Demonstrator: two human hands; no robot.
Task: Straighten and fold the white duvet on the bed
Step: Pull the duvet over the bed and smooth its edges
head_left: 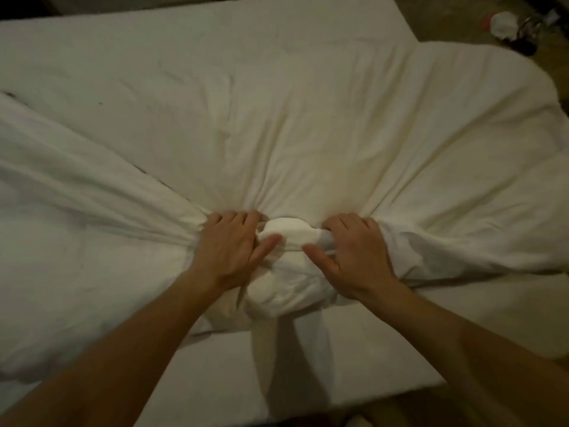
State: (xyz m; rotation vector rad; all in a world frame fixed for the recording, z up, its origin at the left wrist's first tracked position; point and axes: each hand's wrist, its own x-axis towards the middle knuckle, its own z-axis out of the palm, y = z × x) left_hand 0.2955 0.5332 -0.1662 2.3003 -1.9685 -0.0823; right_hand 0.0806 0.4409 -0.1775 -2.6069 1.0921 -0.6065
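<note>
Two bare forearms showing from the frame's bottom edge, left hand (pixel 231 245) and right hand (pixel 354 251) wearing no rings, no sleeves showing.

You are looking at a dim, warm-tinted picture with a yellow-green cast over the white duvet (pixel 308 124). The brightest patch lies at the middle of the frame, on the bunched cloth between your left hand (pixel 229 245) and right hand (pixel 354 254). Brightness falls off toward every corner. Soft shadows of your forearms fall on the bed (pixel 215 374) at lower centre, so the light seems to come from above and behind you. The whole frame is soft and slightly smeared. The wide lens bends the bed's edges, and the floor (pixel 462 16) at upper right is dark and blurred.
</note>
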